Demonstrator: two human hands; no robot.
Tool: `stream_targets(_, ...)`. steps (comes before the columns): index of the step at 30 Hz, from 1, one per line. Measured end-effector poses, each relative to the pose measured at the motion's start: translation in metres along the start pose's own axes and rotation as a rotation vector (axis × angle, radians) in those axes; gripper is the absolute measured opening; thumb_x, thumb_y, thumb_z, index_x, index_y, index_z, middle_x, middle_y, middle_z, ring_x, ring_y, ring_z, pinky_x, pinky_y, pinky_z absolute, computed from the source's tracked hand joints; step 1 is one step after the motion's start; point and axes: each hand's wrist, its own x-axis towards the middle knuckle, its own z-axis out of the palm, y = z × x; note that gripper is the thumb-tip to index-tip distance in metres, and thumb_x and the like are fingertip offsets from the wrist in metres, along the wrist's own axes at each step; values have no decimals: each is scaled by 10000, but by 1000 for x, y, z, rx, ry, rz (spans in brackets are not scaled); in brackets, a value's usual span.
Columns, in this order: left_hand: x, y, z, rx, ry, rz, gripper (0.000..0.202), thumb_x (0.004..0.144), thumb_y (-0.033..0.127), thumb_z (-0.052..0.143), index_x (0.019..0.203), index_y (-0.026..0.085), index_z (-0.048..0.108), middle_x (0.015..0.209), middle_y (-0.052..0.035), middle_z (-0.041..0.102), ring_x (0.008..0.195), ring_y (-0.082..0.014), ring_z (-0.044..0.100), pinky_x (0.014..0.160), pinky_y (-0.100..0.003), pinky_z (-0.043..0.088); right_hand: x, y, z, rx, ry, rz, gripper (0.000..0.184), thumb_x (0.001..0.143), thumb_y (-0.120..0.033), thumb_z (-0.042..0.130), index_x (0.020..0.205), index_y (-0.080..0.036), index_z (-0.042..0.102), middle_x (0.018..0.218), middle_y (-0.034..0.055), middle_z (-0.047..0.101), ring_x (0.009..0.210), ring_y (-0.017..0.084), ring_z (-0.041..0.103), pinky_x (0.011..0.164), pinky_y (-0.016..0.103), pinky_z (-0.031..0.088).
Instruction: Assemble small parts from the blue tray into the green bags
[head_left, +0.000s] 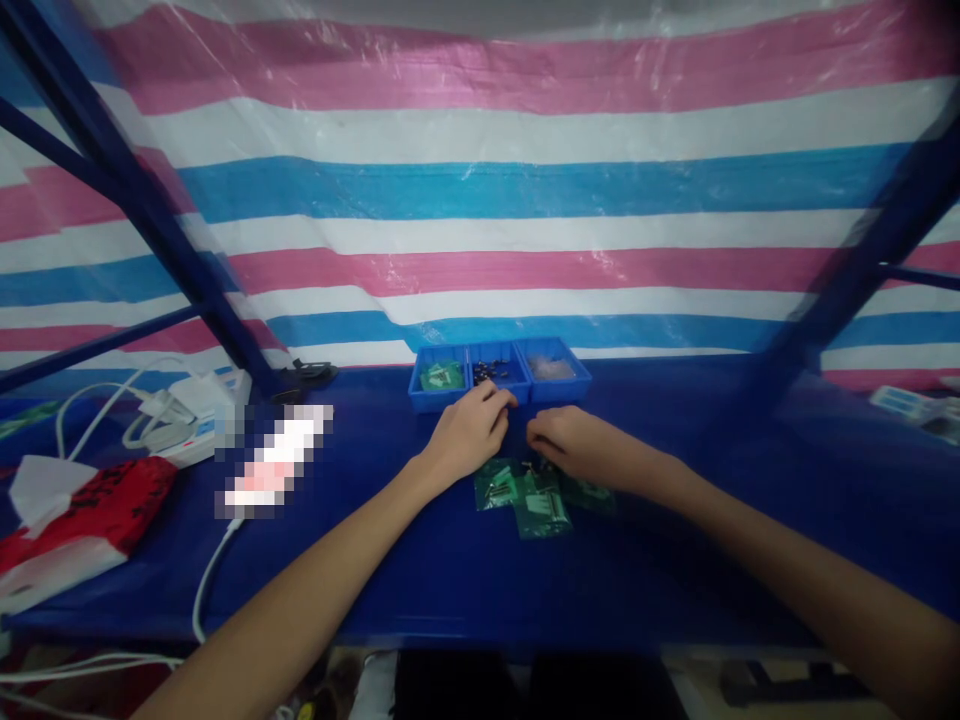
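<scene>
My left hand (471, 428) is at the front rim of the middle blue bin (516, 376), which has small dark metal parts (489, 371) in it. Its fingers are curled, and whatever they may hold is hidden. To the right, my right hand (571, 442) is closed in a pinch just above the green bags; I cannot make out what is between its fingertips. Below the hands lie a green bag (498, 486) with slim pieces inside, a second green bag (543, 508) in front, and a third green bag (589, 494) partly under my right hand.
The left blue bin (416, 388) holds green bags, the right blue bin (582, 383) clear plastic pieces. On the blue table (420, 590), a power strip (217, 415), a white cable (202, 590) and a red tissue pack (135, 510) lie left. Blue frame posts (176, 250) flank a striped sheet.
</scene>
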Motion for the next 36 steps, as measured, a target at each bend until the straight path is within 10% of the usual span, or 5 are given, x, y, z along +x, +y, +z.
stream_targets(21,0,0,3,-23,0,21,228,983,174,436,1152,202,586,1107,-67,601,992,-203,624,786,-328,531,1,-9,-3,34,41,45,143,864,-85,526,809,-192,603,828,36,663,692,146,565,619,266,347)
stream_targets(36,-1,3,4,13,-46,82,166,958,297,574,1065,173,602,1013,-63,595,959,-218,606,770,-338,536,5,-13,-3,237,474,93,121,857,-137,535,894,-195,634,783,20,671,684,152,601,650,270,435)
